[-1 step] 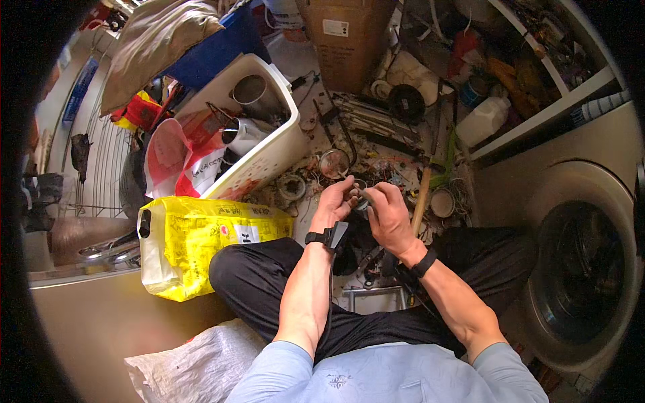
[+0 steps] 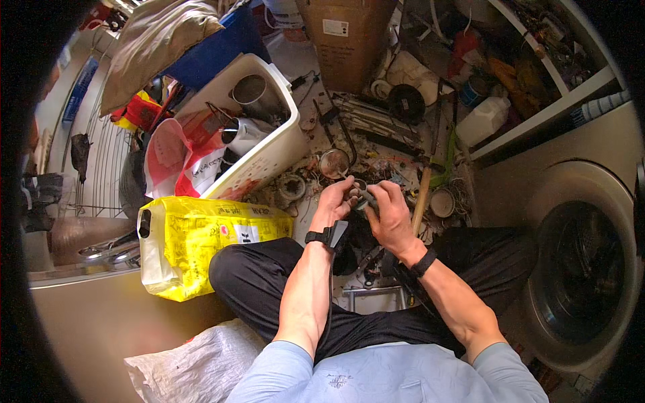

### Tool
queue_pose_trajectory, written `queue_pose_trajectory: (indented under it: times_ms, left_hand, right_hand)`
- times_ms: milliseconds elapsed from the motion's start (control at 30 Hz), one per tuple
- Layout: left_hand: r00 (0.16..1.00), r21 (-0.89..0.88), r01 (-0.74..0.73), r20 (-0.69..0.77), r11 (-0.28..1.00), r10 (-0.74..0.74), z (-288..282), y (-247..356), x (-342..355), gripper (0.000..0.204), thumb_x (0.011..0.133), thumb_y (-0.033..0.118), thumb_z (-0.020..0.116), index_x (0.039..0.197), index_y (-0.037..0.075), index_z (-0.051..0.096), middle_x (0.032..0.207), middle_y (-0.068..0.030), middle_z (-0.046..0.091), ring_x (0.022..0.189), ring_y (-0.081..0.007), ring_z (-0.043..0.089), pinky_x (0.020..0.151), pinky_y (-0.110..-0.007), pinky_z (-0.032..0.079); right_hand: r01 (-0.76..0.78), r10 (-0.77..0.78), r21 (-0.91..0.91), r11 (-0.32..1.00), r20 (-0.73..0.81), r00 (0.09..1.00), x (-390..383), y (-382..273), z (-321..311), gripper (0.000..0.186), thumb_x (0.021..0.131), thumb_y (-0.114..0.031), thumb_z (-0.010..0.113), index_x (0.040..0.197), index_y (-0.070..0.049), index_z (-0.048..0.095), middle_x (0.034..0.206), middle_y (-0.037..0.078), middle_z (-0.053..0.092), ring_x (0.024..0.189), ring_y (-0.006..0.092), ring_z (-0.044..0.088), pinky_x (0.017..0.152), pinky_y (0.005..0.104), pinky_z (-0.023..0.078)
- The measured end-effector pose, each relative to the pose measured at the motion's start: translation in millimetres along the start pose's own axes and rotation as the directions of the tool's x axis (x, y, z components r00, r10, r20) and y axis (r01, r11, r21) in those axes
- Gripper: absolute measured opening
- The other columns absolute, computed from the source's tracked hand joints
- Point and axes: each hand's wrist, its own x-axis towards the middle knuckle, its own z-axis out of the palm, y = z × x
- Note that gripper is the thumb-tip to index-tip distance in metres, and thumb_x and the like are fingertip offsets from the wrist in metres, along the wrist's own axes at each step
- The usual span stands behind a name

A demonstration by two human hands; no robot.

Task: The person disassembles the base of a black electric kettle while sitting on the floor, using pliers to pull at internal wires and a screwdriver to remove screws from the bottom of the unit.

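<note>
My left hand (image 2: 336, 203) and my right hand (image 2: 391, 218) meet above the cluttered floor between my bent knees. Both are closed, with fingertips pinched around a small grey piece (image 2: 367, 199). Its kind is too small to make out, and the fingers cover part of it. Just beyond my left fingertips, a round metal lid-like disc (image 2: 334, 163) lies on the floor. A wooden handle (image 2: 422, 196) rests right of my right hand. Dark items below the hands are partly hidden by my wrists.
A yellow bag (image 2: 195, 258) and a white bin (image 2: 269, 156) full of odds and ends stand at left. A front-loading washing machine (image 2: 581, 269) is close on the right. Beyond are a cardboard box (image 2: 346, 57), metal bars (image 2: 376, 117) and a white jug (image 2: 484, 121).
My right fingers have shifted slightly, and more of the small grey piece shows between the hands. My left hand stays in nearly the same place.
</note>
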Motion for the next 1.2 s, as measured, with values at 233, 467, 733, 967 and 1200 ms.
queue_pose_trajectory:
  times_ms: [233, 467, 733, 967, 1200]
  left_hand:
    - [1.000, -0.026, -0.025, 0.008, 0.999, 0.026, 6, -2, 3, 0.019, 0.106, 0.025, 0.069, 0.099, 0.006, 0.070, 0.085, -0.0036, 0.071, 0.069, -0.0144, 0.066, 0.058, -0.030, 0.052]
    - [0.999, -0.030, -0.008, -0.039, 1.000, 0.007, 4, -7, 7, 0.016, 0.103, 0.019, 0.072, 0.106, 0.003, 0.071, 0.090, -0.0076, 0.074, 0.075, -0.0188, 0.069, 0.065, -0.032, 0.057]
    - [0.993, -0.294, -0.024, 0.100, 0.956, 0.056, -11, -17, 34, 0.023, 0.107, 0.014, 0.065, 0.120, -0.005, 0.066, 0.108, -0.0155, 0.074, 0.099, -0.0260, 0.073, 0.085, -0.038, 0.062]
    - [0.996, -0.191, -0.060, 0.055, 0.980, 0.072, -37, -7, 41, 0.023, 0.106, 0.012, 0.065, 0.122, -0.004, 0.065, 0.109, -0.0161, 0.074, 0.097, -0.0274, 0.074, 0.086, -0.039, 0.063]
    - [0.999, -0.389, -0.043, -0.004, 0.920, 0.045, 4, -18, 32, 0.022, 0.107, 0.014, 0.064, 0.120, -0.003, 0.064, 0.107, -0.0143, 0.074, 0.098, -0.0262, 0.074, 0.085, -0.038, 0.063]
  right_hand:
    - [-0.326, 0.326, -0.016, 0.945, 0.068, 0.943, 0, -6, 4, 0.046, 0.093, -0.006, 0.072, 0.135, -0.003, 0.055, 0.119, 0.021, 0.059, 0.107, 0.0436, 0.065, 0.085, 0.0496, 0.058]
    - [-0.088, 0.087, -0.026, 0.996, -0.008, 0.996, -6, -2, 1, 0.043, 0.094, -0.010, 0.073, 0.133, -0.004, 0.057, 0.119, 0.020, 0.059, 0.105, 0.0426, 0.064, 0.089, 0.0486, 0.057]
    - [-0.382, 0.381, 0.029, 0.924, 0.029, 0.924, -1, -18, 6, 0.044, 0.094, -0.010, 0.074, 0.133, -0.004, 0.056, 0.118, 0.020, 0.059, 0.098, 0.0426, 0.067, 0.080, 0.0482, 0.059]
    - [0.003, -0.006, -0.044, 0.999, -0.057, 0.998, 1, -10, 11, 0.041, 0.095, -0.006, 0.072, 0.132, -0.003, 0.055, 0.121, 0.020, 0.059, 0.096, 0.0428, 0.068, 0.076, 0.0479, 0.059]
    - [-0.355, 0.356, 0.098, 0.930, 0.007, 0.934, -5, -9, 5, 0.044, 0.091, -0.001, 0.072, 0.132, -0.004, 0.056, 0.124, 0.020, 0.057, 0.103, 0.0436, 0.066, 0.083, 0.0489, 0.058]
